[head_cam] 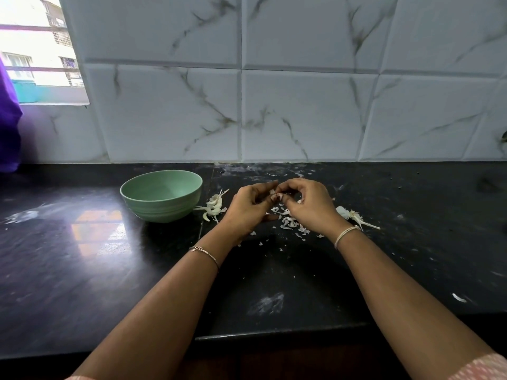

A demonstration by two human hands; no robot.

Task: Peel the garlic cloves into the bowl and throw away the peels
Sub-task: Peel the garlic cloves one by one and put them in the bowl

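A small garlic clove (274,193) is pinched between the fingertips of both hands above the black counter. My left hand (248,208) and my right hand (308,205) meet over it, fingers curled, and most of the clove is hidden by them. A green bowl (162,197) stands to the left of my left hand; I see nothing inside it. Several small white peel flakes (289,222) lie scattered on the counter under and between the hands. A curl of larger peels (215,205) lies between the bowl and my left hand.
More garlic skins with a stalk (354,216) lie right of my right wrist. The black stone counter (82,242) runs to a front edge near me. A marble-tiled wall (274,105) stands behind, with a window (41,50) at far left.
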